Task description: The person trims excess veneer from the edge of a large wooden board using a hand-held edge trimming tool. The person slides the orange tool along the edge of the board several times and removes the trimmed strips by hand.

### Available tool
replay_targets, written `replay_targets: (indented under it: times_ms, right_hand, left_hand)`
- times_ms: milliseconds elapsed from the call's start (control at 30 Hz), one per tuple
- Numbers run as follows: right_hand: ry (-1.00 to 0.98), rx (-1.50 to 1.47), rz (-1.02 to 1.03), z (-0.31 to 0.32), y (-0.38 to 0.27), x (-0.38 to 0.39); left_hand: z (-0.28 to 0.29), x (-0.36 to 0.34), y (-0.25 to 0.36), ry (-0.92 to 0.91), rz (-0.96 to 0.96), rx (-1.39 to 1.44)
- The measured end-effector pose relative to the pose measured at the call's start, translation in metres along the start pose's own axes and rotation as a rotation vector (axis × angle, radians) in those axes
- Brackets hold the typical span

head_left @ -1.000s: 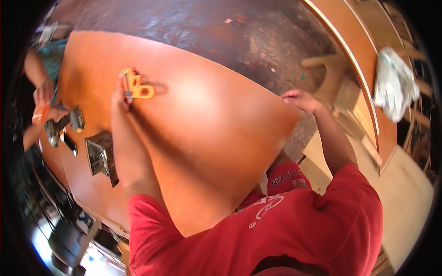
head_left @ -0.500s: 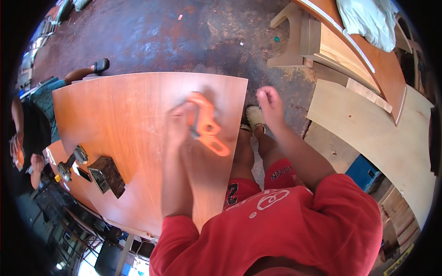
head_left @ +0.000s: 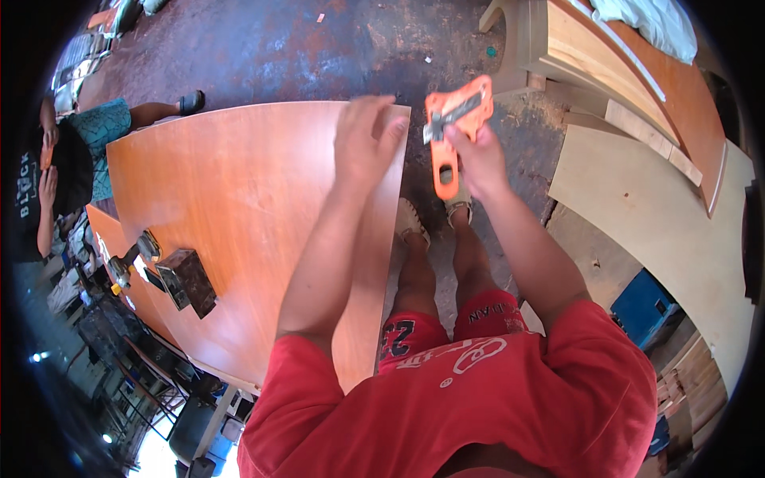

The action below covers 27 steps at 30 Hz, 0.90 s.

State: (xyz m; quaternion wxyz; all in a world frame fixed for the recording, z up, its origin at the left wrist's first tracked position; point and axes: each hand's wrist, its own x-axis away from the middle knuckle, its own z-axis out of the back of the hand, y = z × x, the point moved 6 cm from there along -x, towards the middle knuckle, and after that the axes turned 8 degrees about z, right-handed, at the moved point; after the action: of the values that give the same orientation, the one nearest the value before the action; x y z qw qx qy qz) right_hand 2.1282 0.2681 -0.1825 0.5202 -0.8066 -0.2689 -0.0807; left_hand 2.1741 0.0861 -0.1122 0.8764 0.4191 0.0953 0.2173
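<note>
Nearest to us we see our own red shirt (head_left: 478, 398) and red shorts (head_left: 446, 327), with bare legs running down to sandalled feet (head_left: 434, 219) on the dark, stained floor (head_left: 263, 48); from there our two forearms reach out and away from us.

The thing in hand is an orange plastic hand tool (head_left: 454, 131), flat and long, with an oval hole near its lower end and a grey metal strip crossing its wider top end at a slant; it hangs above the floor, just past the right corner of the big orange-brown board (head_left: 239, 199), apart from the board itself.

Our right hand (head_left: 478, 159) is closed round the middle of the tool, fingers wrapped and thumb up by the metal strip; our left hand (head_left: 366, 139) is spread flat, fingers together and a little blurred, over the board's far right corner, and we cannot tell whether it presses the surface or hovers just above it.

Farther left on the board lie a dark block (head_left: 187, 283) and a small power tool (head_left: 127, 263); beyond its left edge another person (head_left: 64, 167) bends in dark clothes; far right, pale plywood sheets (head_left: 661, 223) lean and lie.
</note>
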Motion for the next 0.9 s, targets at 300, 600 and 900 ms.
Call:
replay_targets:
  times_ms: [300,600,900]
  right_hand:
    - [0.033,-0.115,0.198,-0.012,0.032,-0.048]
    - [-0.043,0.056,0.293,-0.014,0.031,-0.079]
    - [-0.451,0.177,0.155,-0.037,0.014,-0.099]
  left_hand:
    - [-0.027,-0.027,-0.013,-0.306,-0.359,-0.499]
    - [-0.025,-0.026,-0.016,-0.167,-0.265,-0.455]
    - [-0.032,-0.018,-0.019,0.006,-0.324,-0.56]
